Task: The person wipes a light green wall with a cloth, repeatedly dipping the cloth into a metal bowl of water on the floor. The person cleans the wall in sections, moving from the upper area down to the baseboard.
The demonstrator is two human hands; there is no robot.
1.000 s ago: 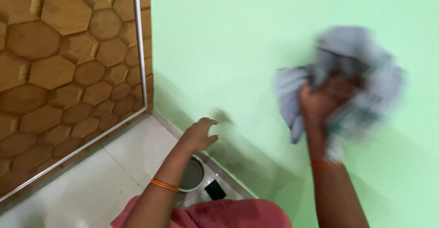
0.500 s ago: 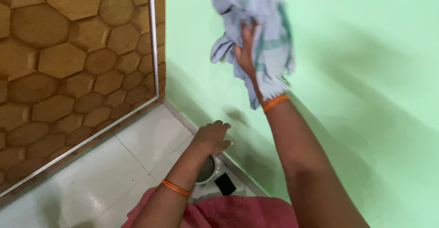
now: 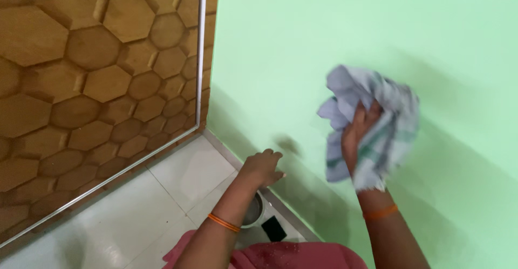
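Right hand [image 3: 360, 134] fingers clamped on bunched grey cloth [image 3: 377, 123] against green wall [image 3: 302, 42]; left hand [image 3: 263, 167] fingers apart, bracing near floor edge. Best keep cloth flat, pressure even.

Right hand [image 3: 359, 134] grips a crumpled pale grey cloth [image 3: 386, 126] with green stripes, pressed flat to the green wall [image 3: 324, 31]. Left hand [image 3: 263, 166] rests, fingers spread, low on the same wall, just above the floor edge. Under the left wrist: 1 round metal bowl [image 3: 253, 210] on the white tiled floor [image 3: 162, 193], a small black object [image 3: 273, 228] just beside it. Brown hexagon panel [image 3: 97, 80] meets the wall's left edge.
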